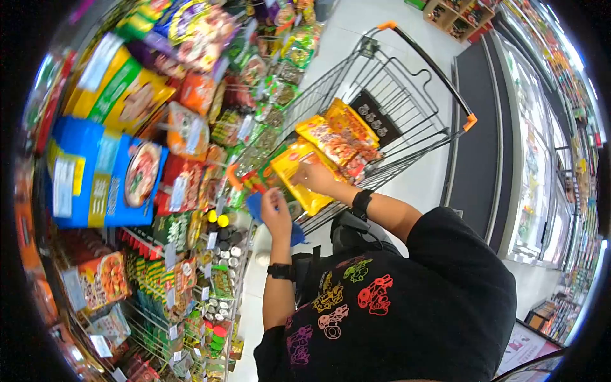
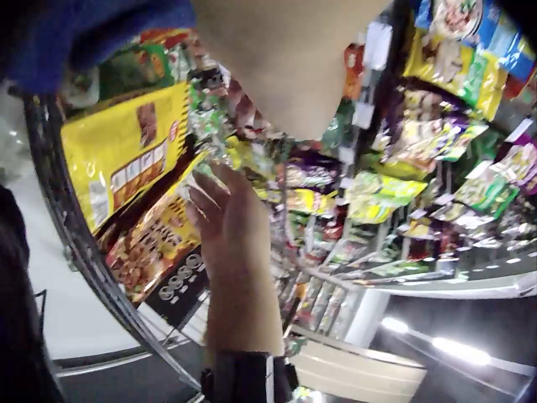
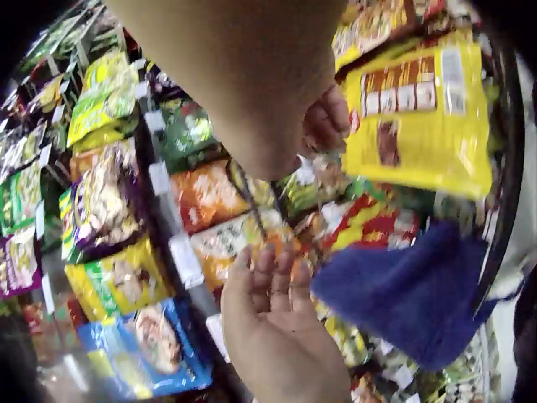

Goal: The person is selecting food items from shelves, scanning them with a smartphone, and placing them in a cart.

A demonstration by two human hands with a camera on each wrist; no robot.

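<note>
In the head view my right hand (image 1: 312,178) lies over a yellow package (image 1: 310,202) in the cart's left end. The left wrist view shows the right hand (image 2: 231,218) with loosely bent fingers beside the yellow package (image 2: 126,164); contact is unclear. The package (image 3: 419,117) lies with its printed back up in the right wrist view. My left hand (image 1: 277,213) hovers near the cart's orange corner (image 1: 234,177), and in the right wrist view this hand (image 3: 285,327) has its palm turned up, relaxed fingers and nothing held.
More yellow and red packages (image 1: 331,137) lie in the wire cart (image 1: 417,149). A blue cloth (image 3: 411,294) hangs at its corner. Shelves on the left hold bagged foods, including a large blue bag (image 1: 105,172). A dark-sided freezer (image 1: 477,127) stands on the right.
</note>
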